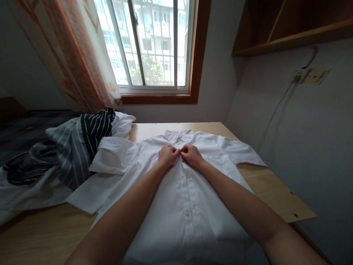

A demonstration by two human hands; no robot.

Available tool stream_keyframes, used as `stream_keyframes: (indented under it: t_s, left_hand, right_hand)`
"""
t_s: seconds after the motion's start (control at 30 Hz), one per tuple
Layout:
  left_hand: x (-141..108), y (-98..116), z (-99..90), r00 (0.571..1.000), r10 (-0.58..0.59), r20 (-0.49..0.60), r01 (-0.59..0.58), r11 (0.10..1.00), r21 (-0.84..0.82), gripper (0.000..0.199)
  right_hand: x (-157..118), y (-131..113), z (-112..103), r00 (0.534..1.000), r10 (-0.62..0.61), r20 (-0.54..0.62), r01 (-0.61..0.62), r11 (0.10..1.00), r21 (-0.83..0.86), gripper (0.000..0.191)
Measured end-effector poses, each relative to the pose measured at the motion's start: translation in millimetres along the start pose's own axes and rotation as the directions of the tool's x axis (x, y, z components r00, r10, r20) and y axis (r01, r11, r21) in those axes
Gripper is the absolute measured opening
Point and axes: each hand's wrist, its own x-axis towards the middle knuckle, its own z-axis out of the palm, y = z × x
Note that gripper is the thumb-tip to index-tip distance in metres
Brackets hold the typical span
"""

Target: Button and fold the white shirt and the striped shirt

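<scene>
A white button-up shirt (pixel 162 206) lies spread face up on the wooden table, its collar (pixel 178 136) at the far end and its sleeves out to both sides. My left hand (pixel 167 154) pinches the front placket a little below the collar. Right beside it, my right hand (pixel 191 155) pinches the same spot from the other side, the fingertips of both hands nearly touching. Whatever small part sits between the fingertips is hidden. Several buttons, one at mid-front (pixel 187 212), run down the placket toward me.
Striped dark and white clothes (pixel 79 143) are heaped at the left, against the shirt's left-hand sleeve. The wooden table (pixel 271 191) meets a wall at the right. Behind it are a window (pixel 154 48) and a curtain (pixel 74 48). A shelf (pixel 292 36) hangs at upper right, above a cable (pixel 275 110).
</scene>
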Motion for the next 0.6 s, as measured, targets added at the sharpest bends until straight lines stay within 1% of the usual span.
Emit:
stream_keyframes:
  t_s: [0.1,0.2,0.43,0.6]
  left_hand:
    - [-1.2,1.5,-2.1,1.000,0.012,0.011,-0.012,1.000,0.016,0.034]
    - [-2.1,2.9,-2.9,1.000,0.013,0.012,-0.014,0.999,0.037,0.034]
    - [-3.8,2.3,-1.8,1.000,0.027,-0.016,-0.027,0.999,0.029,0.033]
    - [-5.8,4.2,-2.1,1.000,0.011,-0.023,-0.010,0.999,0.048,0.033]
  right_hand:
    - [0.4,-2.0,0.0,0.995,-0.088,-0.052,0.079,0.985,-0.152,0.007]
    - [0.6,-3.0,0.0,0.991,-0.119,-0.060,0.104,0.972,-0.213,0.006]
    - [-1.9,-1.2,-2.0,0.999,-0.046,-0.014,0.044,0.991,-0.126,0.002]
    - [-3.3,-3.8,-4.8,0.999,-0.007,0.040,0.009,0.999,-0.050,0.002]
